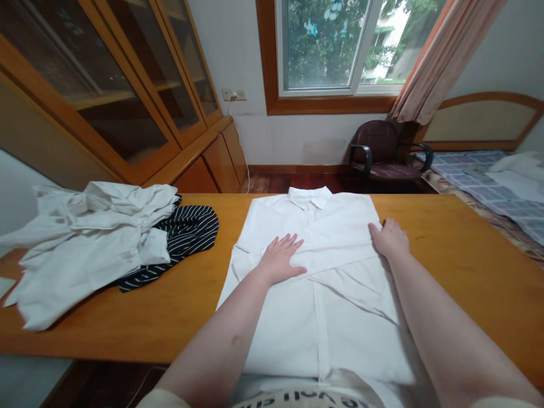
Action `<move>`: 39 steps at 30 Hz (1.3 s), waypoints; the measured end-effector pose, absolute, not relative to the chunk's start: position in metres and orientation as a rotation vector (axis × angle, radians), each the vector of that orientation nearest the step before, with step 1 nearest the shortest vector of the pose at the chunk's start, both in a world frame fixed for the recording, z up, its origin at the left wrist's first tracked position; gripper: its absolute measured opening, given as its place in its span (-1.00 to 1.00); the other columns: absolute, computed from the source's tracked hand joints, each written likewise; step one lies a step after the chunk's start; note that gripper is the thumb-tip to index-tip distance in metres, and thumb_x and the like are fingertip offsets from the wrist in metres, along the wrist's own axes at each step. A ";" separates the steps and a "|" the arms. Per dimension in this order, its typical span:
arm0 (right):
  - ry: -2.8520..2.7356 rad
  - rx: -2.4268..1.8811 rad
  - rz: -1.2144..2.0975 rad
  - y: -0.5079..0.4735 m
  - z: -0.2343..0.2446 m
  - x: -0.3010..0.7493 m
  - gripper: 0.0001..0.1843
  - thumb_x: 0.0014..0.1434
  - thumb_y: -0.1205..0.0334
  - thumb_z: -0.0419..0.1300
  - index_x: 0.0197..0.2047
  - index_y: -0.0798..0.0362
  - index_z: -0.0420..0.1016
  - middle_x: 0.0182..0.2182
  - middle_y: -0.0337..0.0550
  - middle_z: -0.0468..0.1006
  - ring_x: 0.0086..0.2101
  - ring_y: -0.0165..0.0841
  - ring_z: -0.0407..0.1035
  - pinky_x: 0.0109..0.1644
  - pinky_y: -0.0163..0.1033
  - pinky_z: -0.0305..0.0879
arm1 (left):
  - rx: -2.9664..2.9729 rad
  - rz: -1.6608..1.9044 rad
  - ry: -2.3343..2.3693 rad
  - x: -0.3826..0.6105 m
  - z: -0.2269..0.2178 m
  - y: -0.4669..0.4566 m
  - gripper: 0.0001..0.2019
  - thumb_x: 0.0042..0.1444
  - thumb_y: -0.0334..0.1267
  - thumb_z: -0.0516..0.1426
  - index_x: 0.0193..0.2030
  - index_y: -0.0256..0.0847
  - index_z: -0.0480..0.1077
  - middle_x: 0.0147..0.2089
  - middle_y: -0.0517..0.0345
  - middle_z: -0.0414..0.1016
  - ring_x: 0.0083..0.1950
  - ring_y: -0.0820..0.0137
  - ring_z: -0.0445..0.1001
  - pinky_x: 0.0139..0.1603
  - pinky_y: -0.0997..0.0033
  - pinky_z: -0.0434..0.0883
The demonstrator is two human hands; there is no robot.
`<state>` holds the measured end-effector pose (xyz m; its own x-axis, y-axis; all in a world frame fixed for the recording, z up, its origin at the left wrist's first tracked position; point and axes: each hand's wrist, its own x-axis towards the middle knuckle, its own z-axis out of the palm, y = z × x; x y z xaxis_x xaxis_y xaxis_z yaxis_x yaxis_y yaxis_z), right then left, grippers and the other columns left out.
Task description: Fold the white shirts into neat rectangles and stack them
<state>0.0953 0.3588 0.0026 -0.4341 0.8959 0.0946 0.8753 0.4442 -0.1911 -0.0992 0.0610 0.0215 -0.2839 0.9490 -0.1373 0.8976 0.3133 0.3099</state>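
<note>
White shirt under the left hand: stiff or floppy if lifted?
Likely floppy: the shirt lies flat with soft creases. The sleeve folded across it would probably swing loose; no fastening shows. The collar may hold shape better; its points look crisp.

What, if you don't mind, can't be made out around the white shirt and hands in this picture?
All in the head view:
- White shirt's lower end: hidden by the wearer's printed top.
- Cloth under the left palm: covered by the left hand.
- Full wording on the printed top: cut off by the bottom edge.
- Much of the striped cloth: covered by the white garment pile.
</note>
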 end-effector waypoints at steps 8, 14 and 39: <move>-2.401 -1.499 0.251 0.377 0.006 0.111 -0.61 0.18 0.09 0.01 -0.08 0.06 0.56 -0.02 0.00 0.49 0.01 -0.14 0.31 0.07 -0.11 0.20 | 1.650 0.301 2.290 -0.101 0.022 0.060 -0.26 0.11 0.19 0.00 0.38 -0.03 -0.04 0.45 0.13 -0.16 0.44 0.27 -0.19 0.39 0.09 -0.21; -2.390 -1.599 0.421 0.377 0.017 0.108 -0.67 0.14 0.09 0.06 -0.16 0.08 0.53 -0.26 0.00 0.56 -0.23 -0.17 0.40 -0.22 -0.18 0.26 | 1.652 0.300 2.288 -0.101 0.022 0.060 -0.29 0.13 0.15 0.00 0.37 -0.04 -0.03 0.45 0.12 -0.15 0.44 0.27 -0.19 0.39 0.10 -0.21; -2.023 -1.803 0.468 0.376 0.021 0.119 -0.61 0.12 0.24 0.03 0.01 0.13 0.40 -0.16 0.10 0.54 -0.16 -0.12 0.41 -0.15 -0.11 0.29 | 1.642 0.338 2.267 -0.103 0.024 0.059 -0.35 0.15 0.10 0.00 0.36 -0.01 0.01 0.44 0.14 -0.12 0.44 0.28 -0.17 0.39 0.10 -0.20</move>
<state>0.1194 0.3755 0.0211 -0.0971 0.9931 0.0662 0.8632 0.1172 -0.4911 -0.1028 0.0589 0.0241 -0.2875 0.9504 -0.1185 0.8744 0.3109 0.3724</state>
